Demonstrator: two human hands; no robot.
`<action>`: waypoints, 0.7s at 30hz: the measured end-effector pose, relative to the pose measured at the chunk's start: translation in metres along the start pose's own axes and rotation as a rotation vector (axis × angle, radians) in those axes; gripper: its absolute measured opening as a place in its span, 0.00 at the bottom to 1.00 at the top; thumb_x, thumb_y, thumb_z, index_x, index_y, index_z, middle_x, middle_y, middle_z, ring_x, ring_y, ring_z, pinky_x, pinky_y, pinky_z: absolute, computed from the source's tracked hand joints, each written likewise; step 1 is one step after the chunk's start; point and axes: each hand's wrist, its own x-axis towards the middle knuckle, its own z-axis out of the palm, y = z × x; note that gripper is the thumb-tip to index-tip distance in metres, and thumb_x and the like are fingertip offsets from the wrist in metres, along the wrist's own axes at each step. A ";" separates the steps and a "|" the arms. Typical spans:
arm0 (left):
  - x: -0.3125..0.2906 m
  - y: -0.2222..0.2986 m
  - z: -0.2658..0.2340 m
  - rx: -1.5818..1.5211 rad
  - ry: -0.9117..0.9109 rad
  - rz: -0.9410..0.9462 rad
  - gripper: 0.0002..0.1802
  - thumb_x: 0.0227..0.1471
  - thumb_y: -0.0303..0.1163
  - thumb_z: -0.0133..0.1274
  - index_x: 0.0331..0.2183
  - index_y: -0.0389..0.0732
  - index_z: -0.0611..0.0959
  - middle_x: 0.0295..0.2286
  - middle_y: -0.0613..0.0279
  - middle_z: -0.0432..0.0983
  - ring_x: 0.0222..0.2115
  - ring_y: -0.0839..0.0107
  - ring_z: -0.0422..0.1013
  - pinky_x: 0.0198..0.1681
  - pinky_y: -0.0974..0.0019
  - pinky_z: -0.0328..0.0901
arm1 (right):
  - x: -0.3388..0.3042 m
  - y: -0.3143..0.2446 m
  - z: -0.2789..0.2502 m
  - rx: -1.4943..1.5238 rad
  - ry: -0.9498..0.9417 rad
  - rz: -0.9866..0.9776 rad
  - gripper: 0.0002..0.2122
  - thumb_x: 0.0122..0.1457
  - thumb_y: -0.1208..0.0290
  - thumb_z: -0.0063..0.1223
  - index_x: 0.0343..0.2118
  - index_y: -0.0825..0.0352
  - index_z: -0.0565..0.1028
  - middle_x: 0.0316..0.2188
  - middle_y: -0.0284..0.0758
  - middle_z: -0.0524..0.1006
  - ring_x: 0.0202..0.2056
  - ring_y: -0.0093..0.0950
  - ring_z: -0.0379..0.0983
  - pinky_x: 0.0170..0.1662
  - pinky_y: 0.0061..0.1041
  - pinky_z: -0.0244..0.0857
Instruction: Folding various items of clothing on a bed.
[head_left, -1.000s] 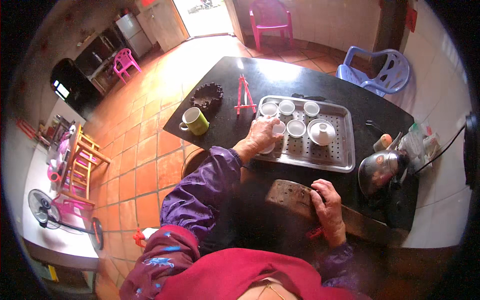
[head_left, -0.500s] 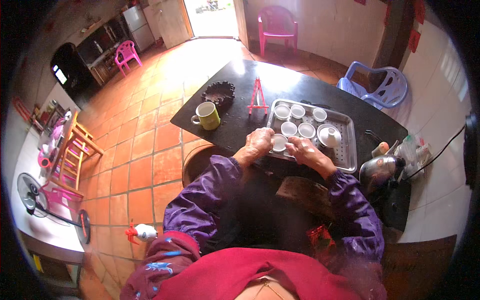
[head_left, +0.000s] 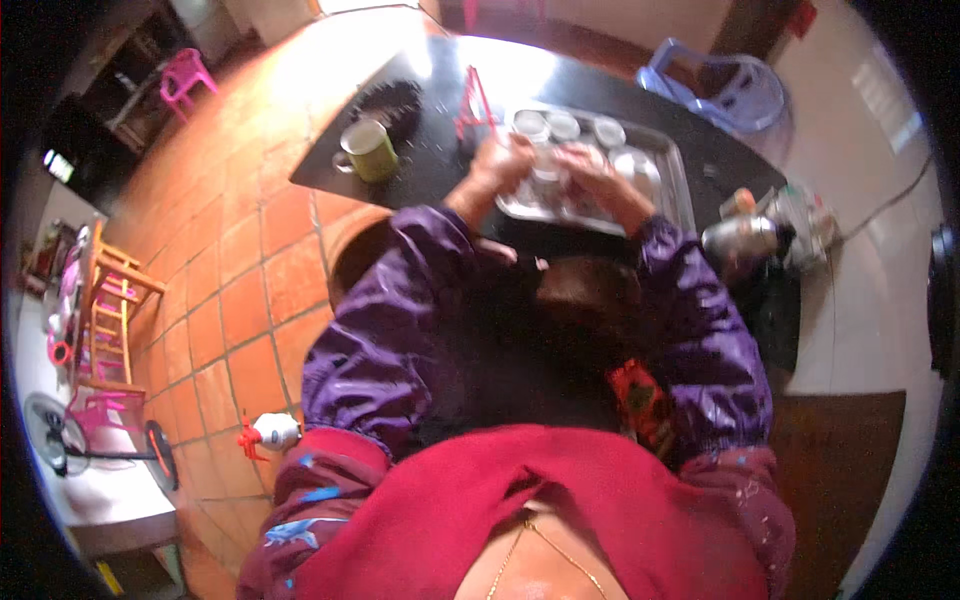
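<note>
A small white cup (head_left: 546,166) shows between my two hands above the metal tray (head_left: 683,185); motion blur softens its outline. Curled fingers of my left hand (head_left: 500,165) are at the cup's left side. From the right, my right hand (head_left: 597,177) closes toward the same cup, its fingertips smeared. Behind them, several more white cups (head_left: 563,125) stand along the tray's far side. A white lidded bowl (head_left: 634,170) sits just right of my right hand, partly covered by it. My hands hide the middle of the tray.
Left of the tray on the black table (head_left: 430,130) are a red little easel (head_left: 475,105), a yellow-green mug (head_left: 369,152) and a dark scalloped dish (head_left: 388,104). A metal kettle (head_left: 740,240) and plastic bags (head_left: 805,225) stand at right. Beyond is a blue chair (head_left: 715,90).
The whole view has tilted, so the table appears higher up. Relative to the tray, both hands have risen and moved away from its near edge, with the cup between them.
</note>
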 end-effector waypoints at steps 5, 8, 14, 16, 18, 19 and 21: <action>-0.006 -0.004 0.018 -0.304 -0.016 -0.213 0.17 0.40 0.27 0.50 0.36 0.30 0.73 0.15 0.59 0.70 0.08 0.75 0.64 0.07 0.74 0.55 | -0.012 -0.021 -0.004 -0.047 0.020 0.112 0.16 0.54 0.64 0.45 0.37 0.75 0.68 0.21 0.38 0.74 0.17 0.22 0.72 0.17 0.18 0.66; -0.009 -0.001 0.024 -0.256 -0.087 -0.173 0.15 0.42 0.29 0.50 0.35 0.32 0.74 0.15 0.61 0.70 0.08 0.76 0.64 0.08 0.77 0.54 | 0.002 -0.030 -0.015 -0.324 0.037 0.160 0.14 0.52 0.70 0.43 0.39 0.73 0.71 0.18 0.39 0.74 0.18 0.24 0.72 0.17 0.19 0.66; 0.005 0.008 0.017 0.053 -0.028 -0.076 0.17 0.46 0.37 0.52 0.34 0.33 0.75 0.18 0.60 0.73 0.10 0.76 0.67 0.10 0.76 0.56 | 0.039 -0.034 -0.027 -1.269 0.001 -0.269 0.11 0.49 0.76 0.45 0.37 0.69 0.73 0.25 0.41 0.76 0.23 0.28 0.74 0.26 0.24 0.69; 0.011 0.008 0.016 0.056 -0.018 -0.079 0.17 0.47 0.38 0.52 0.33 0.33 0.76 0.18 0.60 0.73 0.10 0.76 0.67 0.11 0.76 0.58 | 0.039 -0.038 -0.024 -1.386 0.159 -0.521 0.11 0.49 0.80 0.48 0.37 0.69 0.73 0.34 0.41 0.74 0.29 0.28 0.75 0.28 0.15 0.70; 0.015 0.007 0.015 0.071 0.024 -0.050 0.16 0.46 0.38 0.52 0.33 0.34 0.76 0.18 0.61 0.73 0.10 0.76 0.67 0.11 0.75 0.59 | 0.033 -0.046 -0.019 -1.458 0.127 -0.677 0.12 0.48 0.78 0.48 0.37 0.68 0.71 0.32 0.41 0.74 0.29 0.31 0.74 0.30 0.20 0.70; 0.017 0.008 0.015 0.076 0.040 -0.016 0.16 0.46 0.38 0.53 0.32 0.34 0.77 0.17 0.62 0.73 0.10 0.77 0.66 0.11 0.75 0.60 | 0.030 -0.050 -0.017 -1.570 0.114 -0.757 0.12 0.47 0.76 0.48 0.38 0.67 0.70 0.29 0.42 0.74 0.29 0.34 0.74 0.31 0.24 0.70; 0.018 0.010 0.015 0.085 0.109 0.036 0.13 0.45 0.39 0.53 0.31 0.39 0.79 0.17 0.64 0.74 0.13 0.77 0.68 0.15 0.73 0.63 | 0.020 -0.058 -0.016 -1.539 0.103 -0.827 0.13 0.47 0.75 0.48 0.38 0.67 0.69 0.29 0.41 0.73 0.30 0.34 0.74 0.31 0.25 0.70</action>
